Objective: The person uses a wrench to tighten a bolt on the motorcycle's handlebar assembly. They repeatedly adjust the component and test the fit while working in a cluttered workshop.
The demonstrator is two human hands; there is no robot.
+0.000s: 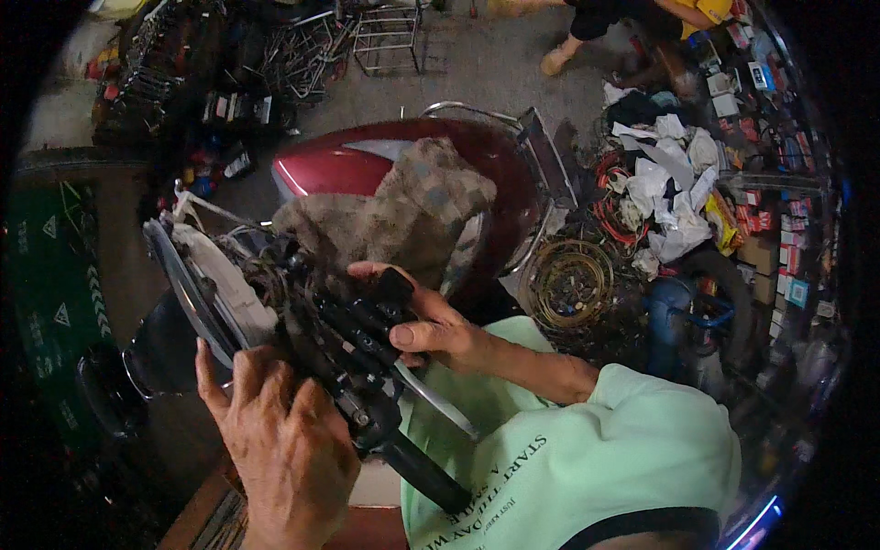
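Headlight unit (225, 284) up-left of hands, long axis slanting upper left to lower right; left hand (289, 440) nearer, fingers at its lower end, grip unclear; right hand (438, 321) farther right, thumb and fingers curled around black handlebar fitting (392, 291)

Black capital lettering (509, 486), one large line and smaller print, runs across the pale mint-green fabric shirt (642, 440). The dark-green flat sheet (32, 275) bears white triangular warning signs (61, 313) and white chevrons (101, 307); its small white characters (22, 240) are illegible.
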